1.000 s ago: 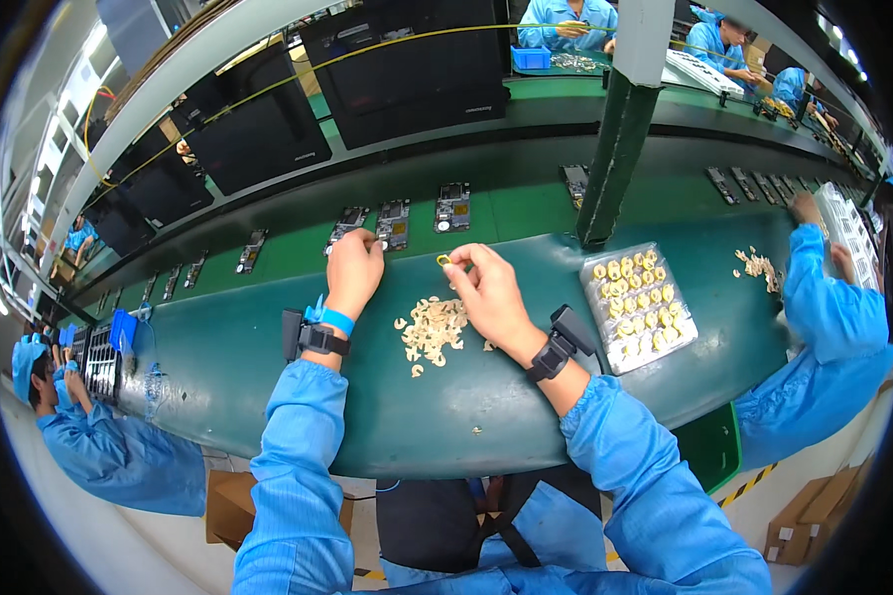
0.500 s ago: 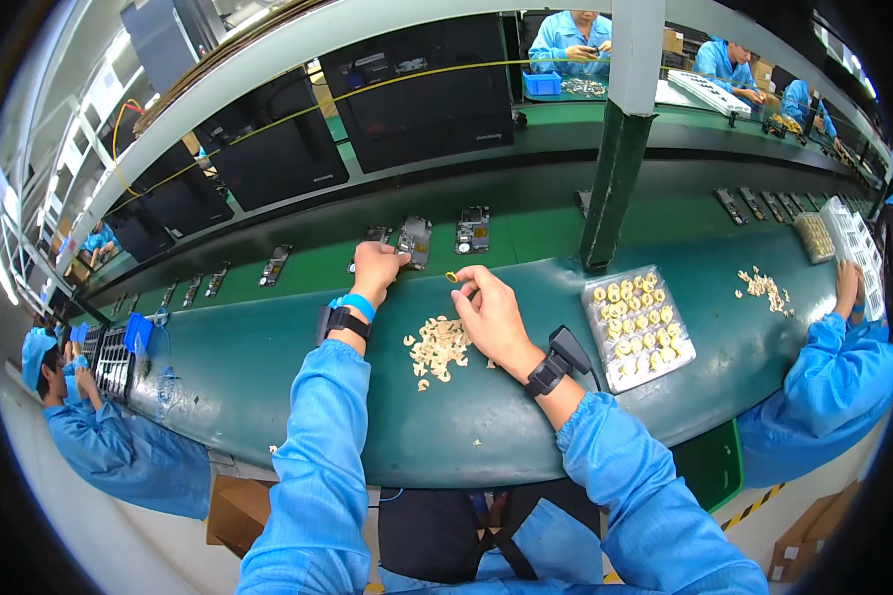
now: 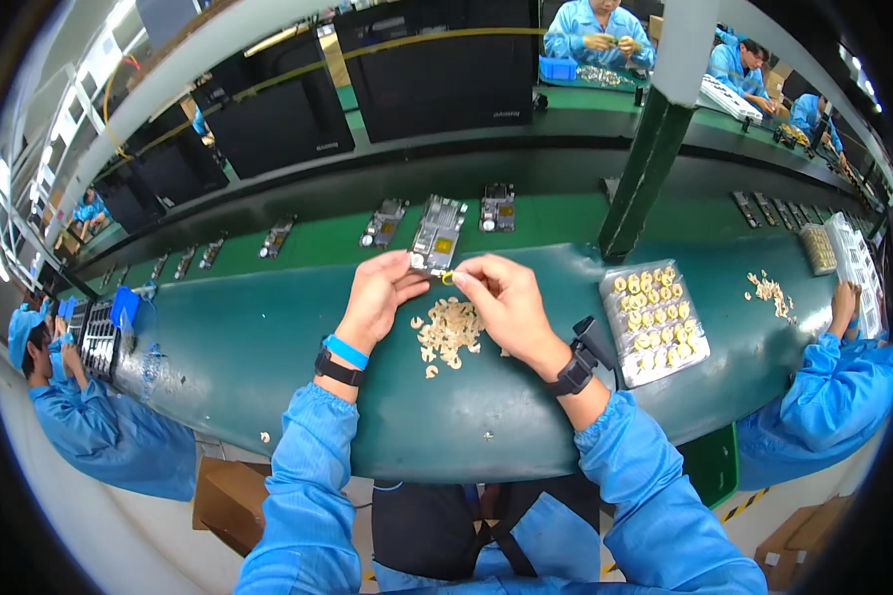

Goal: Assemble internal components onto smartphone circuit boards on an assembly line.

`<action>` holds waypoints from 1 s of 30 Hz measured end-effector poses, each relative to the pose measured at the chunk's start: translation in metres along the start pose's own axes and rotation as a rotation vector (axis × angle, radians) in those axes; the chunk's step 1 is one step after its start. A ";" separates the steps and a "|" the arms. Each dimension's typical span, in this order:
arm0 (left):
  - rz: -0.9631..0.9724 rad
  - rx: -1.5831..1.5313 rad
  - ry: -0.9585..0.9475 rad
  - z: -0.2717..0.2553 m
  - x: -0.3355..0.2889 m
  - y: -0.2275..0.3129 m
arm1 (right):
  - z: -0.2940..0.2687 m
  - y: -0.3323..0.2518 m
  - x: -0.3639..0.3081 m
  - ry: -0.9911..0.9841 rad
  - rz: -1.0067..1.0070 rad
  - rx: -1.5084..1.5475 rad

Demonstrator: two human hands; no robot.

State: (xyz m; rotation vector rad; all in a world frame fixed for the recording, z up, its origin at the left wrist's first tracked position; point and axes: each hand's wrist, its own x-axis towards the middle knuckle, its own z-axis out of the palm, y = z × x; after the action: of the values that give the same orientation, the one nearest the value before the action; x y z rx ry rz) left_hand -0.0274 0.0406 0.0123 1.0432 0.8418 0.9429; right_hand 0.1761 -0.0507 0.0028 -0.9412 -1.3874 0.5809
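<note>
A circuit board (image 3: 439, 234) stands tilted just beyond my hands, its lower edge at the fingertips of my left hand (image 3: 372, 297), which grips it. My right hand (image 3: 511, 309) pinches a small yellow ring-like part (image 3: 448, 279) against the board's lower end. Below my hands lies a loose pile of small pale curved pieces (image 3: 450, 330) on the green mat. To the right of my right hand sits a clear plastic tray (image 3: 620, 369) with rows of yellow ring-shaped parts.
More circuit boards (image 3: 383, 224) lie in a line along the green belt (image 3: 318, 233) behind. A green post (image 3: 647, 178) rises from the bench at right. Co-workers in blue sit on either side and opposite. Dark monitors (image 3: 437, 74) stand beyond the belt.
My left hand has drawn the circuit board nearer, off the belt line. My right hand has brought the yellow part to the board's lower end.
</note>
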 end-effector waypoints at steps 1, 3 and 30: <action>0.054 0.074 -0.022 0.003 -0.001 -0.007 | 0.003 0.006 -0.001 0.017 0.005 0.046; 0.134 0.156 -0.068 0.017 -0.008 -0.014 | -0.006 0.003 -0.001 -0.045 0.047 -0.052; 0.296 0.158 -0.242 0.042 -0.026 -0.034 | -0.012 -0.008 0.003 -0.123 0.045 -0.317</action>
State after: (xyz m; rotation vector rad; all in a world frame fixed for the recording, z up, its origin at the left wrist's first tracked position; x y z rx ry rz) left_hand 0.0082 -0.0040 -0.0046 1.4154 0.5765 0.9825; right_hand 0.1867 -0.0548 0.0118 -1.2083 -1.6026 0.4654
